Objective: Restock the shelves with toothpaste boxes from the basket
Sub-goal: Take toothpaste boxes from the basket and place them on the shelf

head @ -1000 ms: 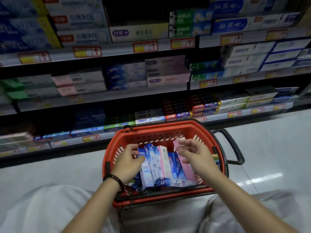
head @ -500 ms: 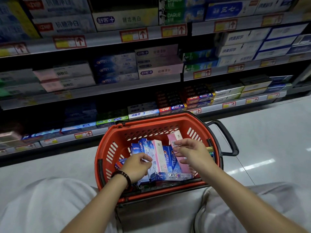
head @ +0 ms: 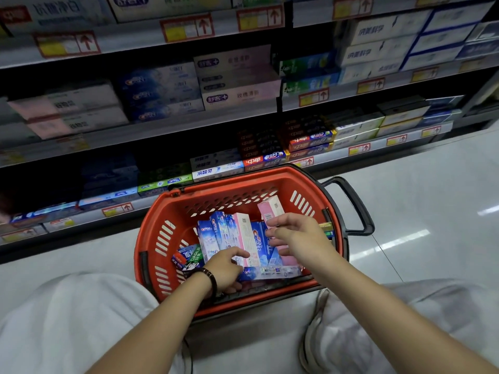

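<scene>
An orange-red basket [head: 151, 238] stands on the floor between my knees, in front of the shelves. Inside it stand several toothpaste boxes: blue ones [head: 213, 233], a white-and-pink one [head: 244, 238], a pink box [head: 271, 207] leaning at the right, and a green one [head: 192, 255] lying low at the left. My left hand [head: 224, 268] reaches deep into the basket, fingers curled round the lower ends of the upright blue and white-pink boxes. My right hand [head: 297, 238] pinches the pink box between thumb and fingers, just below its top end.
Shelves [head: 172, 125] stocked with toothpaste boxes rise right behind the basket, with red-and-yellow price tags [head: 314, 98] along their edges. The basket's black handle [head: 351, 203] sticks out to the right. Glossy pale floor [head: 432, 211] lies to the right; my white-clad knees flank the basket.
My left hand has slid from the tops of the boxes down to their lower ends near me. My right hand stays at the pink box. The view has tipped down toward the basket.
</scene>
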A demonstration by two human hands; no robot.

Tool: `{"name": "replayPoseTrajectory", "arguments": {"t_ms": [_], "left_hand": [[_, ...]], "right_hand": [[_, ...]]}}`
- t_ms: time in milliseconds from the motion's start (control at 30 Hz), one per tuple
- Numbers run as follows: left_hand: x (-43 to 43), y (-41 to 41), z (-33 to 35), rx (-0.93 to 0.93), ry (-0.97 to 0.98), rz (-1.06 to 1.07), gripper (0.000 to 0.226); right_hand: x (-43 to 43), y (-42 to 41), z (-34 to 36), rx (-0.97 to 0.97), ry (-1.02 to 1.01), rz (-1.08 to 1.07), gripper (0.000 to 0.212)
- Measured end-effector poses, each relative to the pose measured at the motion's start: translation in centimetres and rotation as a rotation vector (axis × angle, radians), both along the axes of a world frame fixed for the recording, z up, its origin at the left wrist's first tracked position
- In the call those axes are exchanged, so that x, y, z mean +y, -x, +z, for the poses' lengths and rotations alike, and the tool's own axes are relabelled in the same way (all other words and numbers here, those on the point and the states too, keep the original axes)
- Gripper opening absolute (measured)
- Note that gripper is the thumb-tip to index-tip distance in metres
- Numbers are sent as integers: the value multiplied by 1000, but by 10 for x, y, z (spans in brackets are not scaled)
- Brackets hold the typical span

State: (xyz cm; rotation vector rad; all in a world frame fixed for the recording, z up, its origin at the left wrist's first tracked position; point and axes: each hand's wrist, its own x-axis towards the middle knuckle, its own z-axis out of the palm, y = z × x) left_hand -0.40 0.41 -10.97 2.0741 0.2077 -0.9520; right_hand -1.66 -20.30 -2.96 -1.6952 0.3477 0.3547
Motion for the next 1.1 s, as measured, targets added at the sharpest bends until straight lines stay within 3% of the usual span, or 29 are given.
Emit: {"name": "replayPoseTrajectory", "arguments": {"t_ms": [133,333,567,833,1100], "left_hand": [[-9,-1,-8,41,1,-16,38],[-5,-4,-15,-104,-182,-178,57],[-6,-2,-11,-269,-274,-200,57],[0,-1,-8,-368,-333,-130,36],[9,-3,-5,-374,-245,28,16]], "right_hand": [[-1,-2,1,-3,-2,-1,13],[-3,-3,4,16,6,9,12],[-2,-1,6,30,29,39,13],[-2,2,5,53,33,42,12],[-5,-3,7,35,44,24,9]]}}
